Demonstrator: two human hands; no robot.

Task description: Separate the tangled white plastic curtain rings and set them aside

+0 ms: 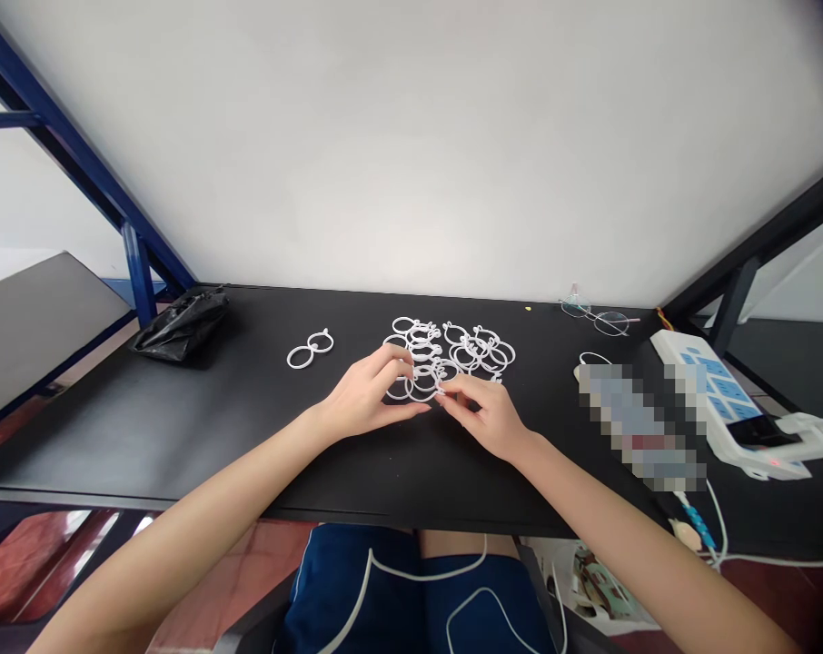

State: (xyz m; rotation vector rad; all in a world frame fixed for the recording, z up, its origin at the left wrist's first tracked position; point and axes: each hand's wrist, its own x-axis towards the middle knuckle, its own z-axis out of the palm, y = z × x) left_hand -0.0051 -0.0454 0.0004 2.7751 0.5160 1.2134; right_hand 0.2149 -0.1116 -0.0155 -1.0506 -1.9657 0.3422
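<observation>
The left hand curves its fingers loosely over a pile of white rings on the black desk; the right hand pinches one ring between its fingertips.

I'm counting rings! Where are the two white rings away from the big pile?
In the head view, the two white rings lie on the black table, left of the pile and beyond the left hand.
</observation>
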